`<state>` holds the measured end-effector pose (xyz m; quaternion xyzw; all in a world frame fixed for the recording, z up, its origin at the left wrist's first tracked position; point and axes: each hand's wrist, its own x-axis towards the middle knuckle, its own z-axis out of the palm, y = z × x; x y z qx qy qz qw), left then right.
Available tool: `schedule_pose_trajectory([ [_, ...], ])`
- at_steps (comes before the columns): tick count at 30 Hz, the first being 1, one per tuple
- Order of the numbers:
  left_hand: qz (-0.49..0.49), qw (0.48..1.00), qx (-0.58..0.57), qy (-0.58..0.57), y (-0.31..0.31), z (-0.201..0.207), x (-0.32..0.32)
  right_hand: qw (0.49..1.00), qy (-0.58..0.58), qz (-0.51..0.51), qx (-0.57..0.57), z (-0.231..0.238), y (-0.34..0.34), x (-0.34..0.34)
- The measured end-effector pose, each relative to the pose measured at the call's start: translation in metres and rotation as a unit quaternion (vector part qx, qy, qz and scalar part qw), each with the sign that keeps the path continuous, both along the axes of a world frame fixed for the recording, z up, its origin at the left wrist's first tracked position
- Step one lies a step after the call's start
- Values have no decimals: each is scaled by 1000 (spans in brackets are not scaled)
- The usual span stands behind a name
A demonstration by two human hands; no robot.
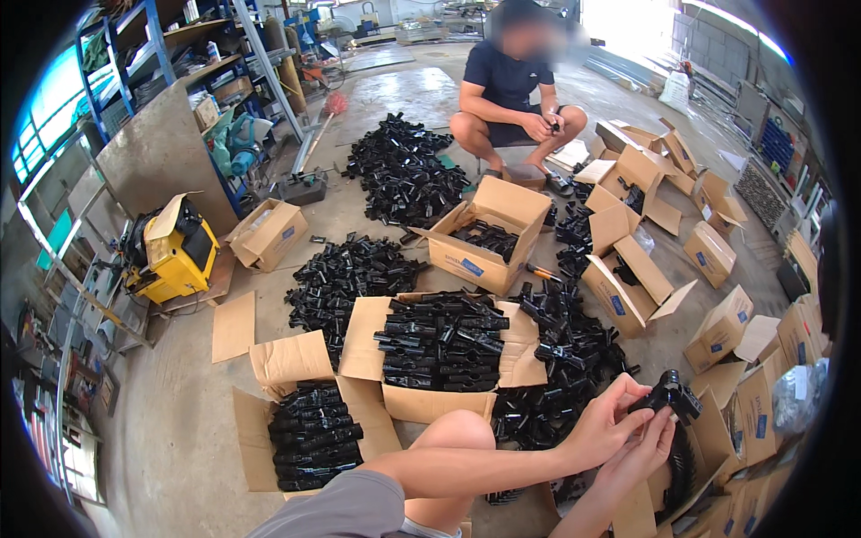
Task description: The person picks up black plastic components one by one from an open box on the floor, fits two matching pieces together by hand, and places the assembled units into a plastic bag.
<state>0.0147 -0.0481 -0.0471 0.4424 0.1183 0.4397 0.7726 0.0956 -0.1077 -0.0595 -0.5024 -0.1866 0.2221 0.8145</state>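
Observation:
At the lower right, my left hand [599, 429] and my right hand [642, 455] are closed around one glossy black clamp-like part [668, 392]. The part has a rounded, ring-like end, and its exact kind is hard to make out. My left fingers are on its near-left side, while my right fingers grip it from below. Beside my hands lies a heap of similar black parts [574, 345]. In front of me, an open cardboard box [439, 405] is filled with such parts in rows. Another open box [254, 439] at the lower left also holds neatly stacked ones.
Further black heaps [404, 170] [350, 278] cover the floor ahead. A co-worker [507, 90] squats beyond an open box [475, 266], holding a small black part. Several cardboard boxes [713, 255] crowd the right side. A yellow machine [184, 255] and metal shelving [161, 54] stand left.

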Motion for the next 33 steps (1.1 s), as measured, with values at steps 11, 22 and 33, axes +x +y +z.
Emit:
schedule_pose_trajectory([
  [11, 24, 999, 28, 30, -1, 0, 1, 998, 51, 10, 36, 4, -1, -2],
  [22, 11, 999, 22, 28, 0, -1, 5, 997, 47, 27, 54, 8, -1, -3],
  [33, 15, 999, 18, 29, -3, 3, 3, 997, 64, 6, 49, 12, -3, -3],
])
